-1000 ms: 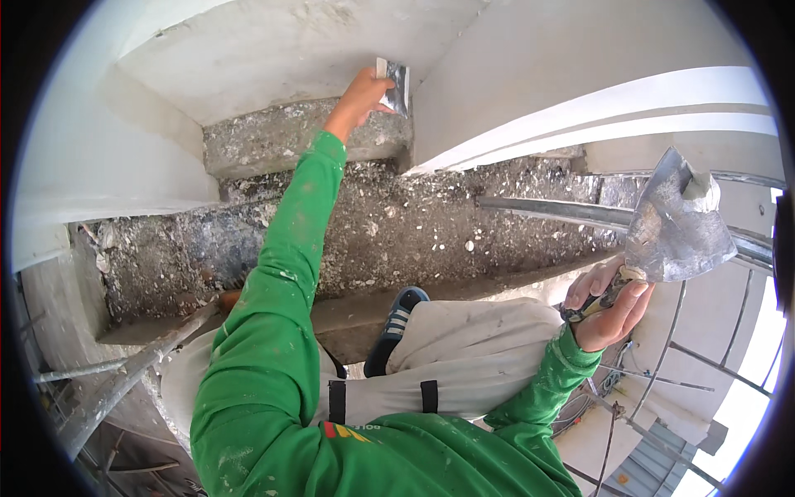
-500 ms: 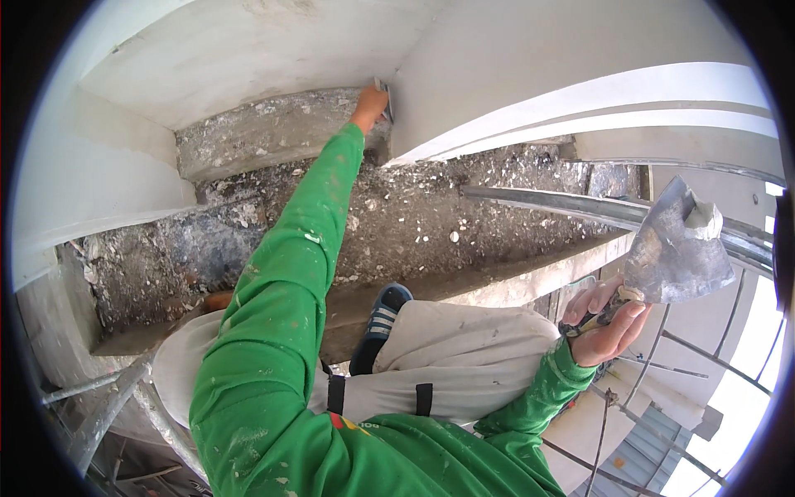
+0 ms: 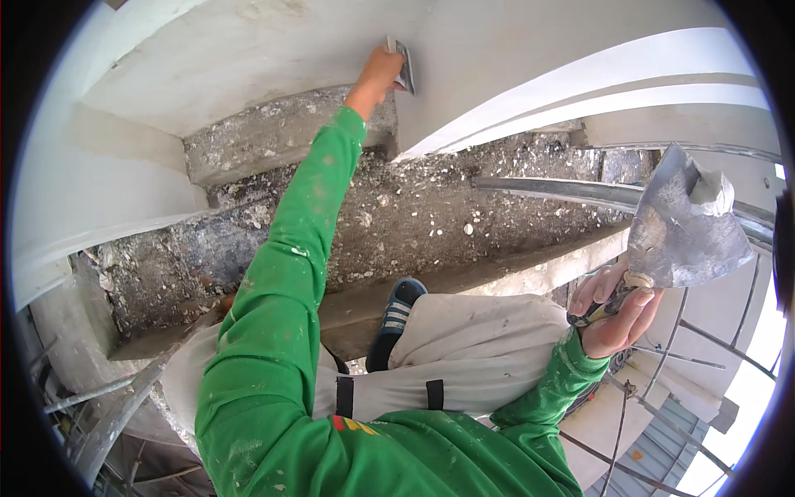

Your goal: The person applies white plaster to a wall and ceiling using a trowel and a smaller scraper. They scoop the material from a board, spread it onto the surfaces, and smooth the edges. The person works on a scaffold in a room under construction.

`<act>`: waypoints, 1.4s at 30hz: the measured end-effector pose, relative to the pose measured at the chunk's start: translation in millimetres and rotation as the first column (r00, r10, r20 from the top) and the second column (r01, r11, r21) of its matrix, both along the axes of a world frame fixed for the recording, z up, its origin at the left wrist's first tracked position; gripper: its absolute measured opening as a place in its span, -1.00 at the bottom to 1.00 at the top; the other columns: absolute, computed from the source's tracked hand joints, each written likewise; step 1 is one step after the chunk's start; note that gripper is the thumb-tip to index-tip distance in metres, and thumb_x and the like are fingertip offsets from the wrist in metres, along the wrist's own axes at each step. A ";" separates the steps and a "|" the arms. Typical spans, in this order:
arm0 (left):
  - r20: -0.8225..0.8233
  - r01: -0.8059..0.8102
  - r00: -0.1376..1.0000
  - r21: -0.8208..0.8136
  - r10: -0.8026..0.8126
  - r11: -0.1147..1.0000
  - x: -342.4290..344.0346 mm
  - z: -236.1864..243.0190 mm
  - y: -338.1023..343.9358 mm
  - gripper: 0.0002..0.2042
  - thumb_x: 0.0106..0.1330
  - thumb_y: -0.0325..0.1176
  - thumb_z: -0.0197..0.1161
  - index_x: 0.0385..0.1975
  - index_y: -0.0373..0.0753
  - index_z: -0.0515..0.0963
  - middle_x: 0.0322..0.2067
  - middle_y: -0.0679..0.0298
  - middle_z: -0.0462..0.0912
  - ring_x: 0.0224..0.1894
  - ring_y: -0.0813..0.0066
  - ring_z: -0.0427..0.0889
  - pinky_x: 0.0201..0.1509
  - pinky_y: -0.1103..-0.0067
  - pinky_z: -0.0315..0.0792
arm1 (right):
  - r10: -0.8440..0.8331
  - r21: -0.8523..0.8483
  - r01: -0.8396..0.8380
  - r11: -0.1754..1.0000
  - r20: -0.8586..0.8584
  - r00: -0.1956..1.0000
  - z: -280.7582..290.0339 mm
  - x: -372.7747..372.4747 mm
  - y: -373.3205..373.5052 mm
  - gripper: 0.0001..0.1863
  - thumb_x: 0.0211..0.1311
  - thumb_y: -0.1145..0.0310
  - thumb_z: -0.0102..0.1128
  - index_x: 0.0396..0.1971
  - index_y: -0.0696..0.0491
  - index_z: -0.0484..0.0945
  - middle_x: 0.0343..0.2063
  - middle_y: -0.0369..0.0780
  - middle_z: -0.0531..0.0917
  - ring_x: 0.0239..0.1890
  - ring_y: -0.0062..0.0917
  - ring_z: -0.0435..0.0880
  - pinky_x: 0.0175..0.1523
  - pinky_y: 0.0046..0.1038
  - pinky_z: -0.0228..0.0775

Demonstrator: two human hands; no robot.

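My left hand [image 3: 378, 76] is stretched far forward and closed on a small flat-bladed putty knife [image 3: 407, 68]. Its blade lies against the white wall [image 3: 489, 62], by the inner corner where two wall faces meet. At the right, my right hand [image 3: 617, 313] grips the dark handle of a broad putty knife [image 3: 683, 232], whose wide grey blade points up. A lump of white putty [image 3: 712, 193] sits on that blade. White smears mark both green sleeves.
Below the walls runs a rough, debris-strewn concrete ledge [image 3: 414, 224] with a raised concrete block [image 3: 281, 132]. A metal rail [image 3: 563, 190] crosses the right side. Scaffold tubes [image 3: 116, 422] stand at lower left, thin bars [image 3: 712, 356] at right. My sandalled foot [image 3: 396, 319] is below the ledge.
My left hand has slid the small putty knife up along the wall corner, away from the concrete block. The right hand still holds the broad putty knife, and the view has shifted slightly.
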State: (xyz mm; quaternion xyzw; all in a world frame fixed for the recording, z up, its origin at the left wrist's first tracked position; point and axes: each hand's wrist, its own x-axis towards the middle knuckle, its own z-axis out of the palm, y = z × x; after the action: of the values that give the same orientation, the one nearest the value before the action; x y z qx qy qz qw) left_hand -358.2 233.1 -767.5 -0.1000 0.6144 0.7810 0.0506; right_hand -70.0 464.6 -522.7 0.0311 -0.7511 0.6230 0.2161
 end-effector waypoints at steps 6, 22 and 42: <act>0.073 0.040 0.997 -0.046 -0.036 0.998 27.5 -6.9 -53.5 -0.69 0.18 -0.42 0.01 -0.17 -0.55 0.43 -0.33 0.02 0.56 -0.48 0.24 0.63 -0.46 0.42 0.63 | 0.078 0.042 -0.079 0.996 0.013 0.997 -7.4 -9.7 -7.7 -0.56 0.44 0.12 -0.23 0.00 0.23 0.20 -0.62 -0.20 0.33 -0.79 -0.59 0.31 -0.75 -0.60 0.20; 0.156 -0.090 0.982 -0.138 0.111 0.986 -0.7 -133.3 -4.8 -0.65 0.14 -0.43 -0.02 -0.13 -0.54 0.42 -0.30 -0.06 0.55 -0.38 0.08 0.61 -0.55 0.34 0.59 | -0.018 0.067 0.014 0.998 0.055 0.998 -5.4 -10.4 -2.4 -0.47 0.40 0.08 -0.14 0.11 0.23 0.16 -0.68 -0.20 0.37 -0.80 -0.58 0.32 -0.74 -0.60 0.19; 0.066 -0.018 0.997 -0.109 0.025 0.994 -6.7 16.5 16.0 -0.64 0.10 -0.40 -0.04 -0.12 -0.44 0.47 -0.32 0.06 0.56 -0.38 0.19 0.59 -0.49 0.35 0.59 | 0.087 0.084 -0.094 0.992 0.085 0.993 -3.9 -14.0 4.8 -0.55 0.41 0.09 -0.14 0.02 0.18 0.25 -0.65 -0.23 0.37 -0.76 -0.60 0.35 -0.66 -0.61 0.21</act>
State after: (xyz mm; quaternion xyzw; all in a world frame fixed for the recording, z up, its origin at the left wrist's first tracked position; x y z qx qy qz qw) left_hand -364.9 249.1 -751.0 -0.1355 0.6526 0.7432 0.0574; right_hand -84.1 469.4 -526.6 0.0491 -0.7837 0.5994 0.1553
